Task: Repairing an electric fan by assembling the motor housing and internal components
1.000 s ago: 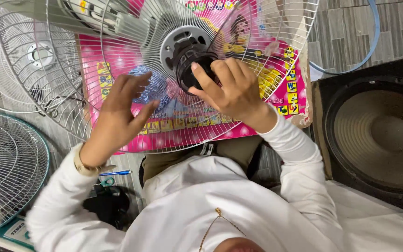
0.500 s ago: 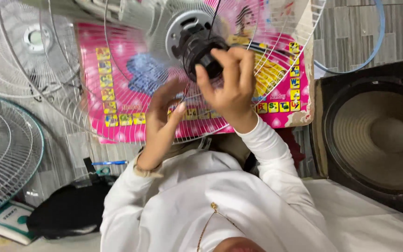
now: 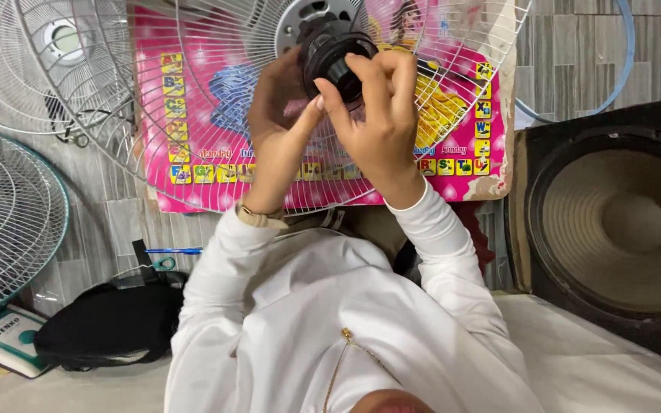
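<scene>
**Both hands on the black hub ring of a wire fan guard**

Nearest, white sleeves rise from the person's lap. The left hand (image 3: 281, 126) and right hand (image 3: 376, 122) both grip a black round collar (image 3: 333, 60) at the centre of a white wire fan guard (image 3: 216, 130), fingers curled around its rim. It looks like the collar is being turned on the hub; the next move seems to call for a firm twist while the guard is held level. Beyond lies a pink picture mat (image 3: 460, 153). A loudspeaker (image 3: 621, 222) sits right, another fan guard (image 3: 5, 214) left.
</scene>
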